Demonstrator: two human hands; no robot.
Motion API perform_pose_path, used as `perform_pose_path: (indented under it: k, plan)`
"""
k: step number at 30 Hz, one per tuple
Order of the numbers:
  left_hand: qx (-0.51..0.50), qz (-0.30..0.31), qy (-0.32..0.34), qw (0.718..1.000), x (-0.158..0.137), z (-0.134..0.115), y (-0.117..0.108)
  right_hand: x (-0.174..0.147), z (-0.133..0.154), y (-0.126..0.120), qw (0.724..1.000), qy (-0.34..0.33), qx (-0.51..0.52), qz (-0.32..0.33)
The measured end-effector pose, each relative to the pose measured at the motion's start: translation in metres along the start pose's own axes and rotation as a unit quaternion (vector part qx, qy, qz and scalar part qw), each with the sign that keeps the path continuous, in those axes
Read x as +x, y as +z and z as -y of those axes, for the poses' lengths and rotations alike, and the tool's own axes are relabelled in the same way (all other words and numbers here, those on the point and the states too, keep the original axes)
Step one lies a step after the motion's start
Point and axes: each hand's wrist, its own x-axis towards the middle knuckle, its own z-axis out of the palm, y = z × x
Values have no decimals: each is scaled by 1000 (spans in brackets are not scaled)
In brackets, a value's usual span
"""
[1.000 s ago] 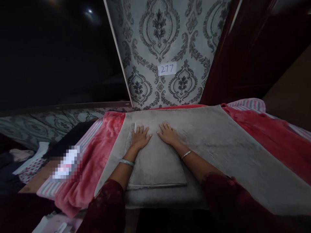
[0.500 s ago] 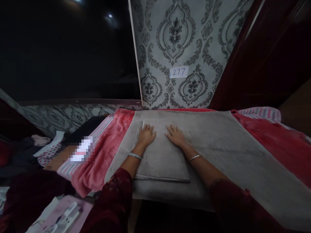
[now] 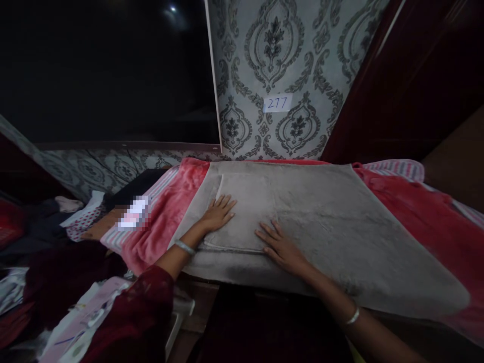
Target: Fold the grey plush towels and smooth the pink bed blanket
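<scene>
A folded grey plush cloth (image 3: 244,194) lies flat on a larger spread of grey plush fabric (image 3: 321,212), almost the same colour. My left hand (image 3: 218,214) rests on the folded piece's left side, palm down with fingers spread. At its near right corner lies my right hand (image 3: 283,246), also flat with fingers apart, partly covering that corner. Neither hand grasps anything. Silver-coloured bangles circle both wrists, and dark red sleeves cover the upper arms.
Red plush blanket (image 3: 416,222) with striped edging lies under the grey fabric, showing at both sides. Behind stand a dark screen (image 3: 113,75) and patterned wallpaper with a "277" label (image 3: 278,103). Piled clothes (image 3: 41,222) are at left; a pink board (image 3: 81,322) is lower left.
Both hands have slid apart over the folded cloth. My left hand moved left and slightly nearer; my right hand came toward me to the near right corner. The view shifted a little.
</scene>
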Motion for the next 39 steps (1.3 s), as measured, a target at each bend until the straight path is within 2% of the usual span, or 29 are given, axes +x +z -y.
perform_pose_path:
  k: [3, 5, 7, 9, 11, 14, 18, 21, 24, 28, 32, 35, 39]
  plan:
    - [-44, -15, 13, 999, -46, 15, 4, -16, -19, 3, 998, 3, 45, -43]
    - [-76, -56, 1, 995, -71, 27, 4, -19, -33, -1, 995, 29, 55, -82]
    - [-98, -105, -12, 990, -90, 39, 3, -16, -44, -8, 993, 49, 37, -105]
    - [-99, -126, -15, 987, -100, 47, -1, -9, -49, -14, 994, 51, -4, -100]
    - [-83, -112, 0, 990, -103, 51, -6, -2, -50, -18, 994, 41, -52, -81]
    - [-56, -60, 54, 995, -98, 51, -14, 6, -45, -21, 993, 0, -105, -58]
    - [-36, -10, 121, 992, -88, 54, -20, 7, -42, -29, 989, -74, -121, -34]
    - [-48, -20, 142, 989, -86, 57, -18, 7, -41, -37, 989, -104, -104, -17]
    - [-70, -52, 139, 986, -88, 58, -11, 6, -35, -41, 990, -102, -93, 3]
    - [-109, -91, 107, 984, -86, 55, -9, -1, -15, -46, 994, -85, -55, 44]
    - [-150, -97, 90, 980, -76, 47, -30, -2, 28, -45, 994, -77, 43, 67]
    - [-156, -100, 100, 977, -65, 40, -49, 18, 68, -30, 997, -43, 59, 19]
    - [-155, -123, 116, 973, -55, 30, -64, 60, 107, -6, 997, 31, 25, -65]
